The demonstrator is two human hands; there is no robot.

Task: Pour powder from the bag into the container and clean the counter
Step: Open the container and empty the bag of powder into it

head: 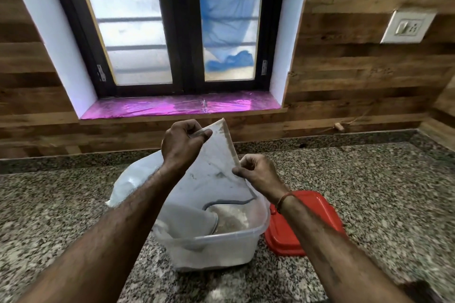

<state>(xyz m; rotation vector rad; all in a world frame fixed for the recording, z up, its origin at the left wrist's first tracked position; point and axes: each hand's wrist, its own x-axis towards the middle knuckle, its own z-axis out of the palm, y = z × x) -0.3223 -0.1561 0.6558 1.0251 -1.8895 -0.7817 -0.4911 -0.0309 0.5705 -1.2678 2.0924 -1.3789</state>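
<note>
The upturned powder bag (216, 167) is pinched by the left hand (182, 145) and right hand (258, 173); below the grips, powder could be spilled outside the plastic container (221, 246) if shaken.

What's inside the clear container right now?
The container holds pale powder and the bag's lower end, which the left hand and right hand hold upside down. The bag hides the powder beneath it.

Counter (369, 192) open along left and right edges. Middle blocked by container (221, 246) with bag (216, 174) raised over it; red lid (307, 224) touching container's right side.
</note>
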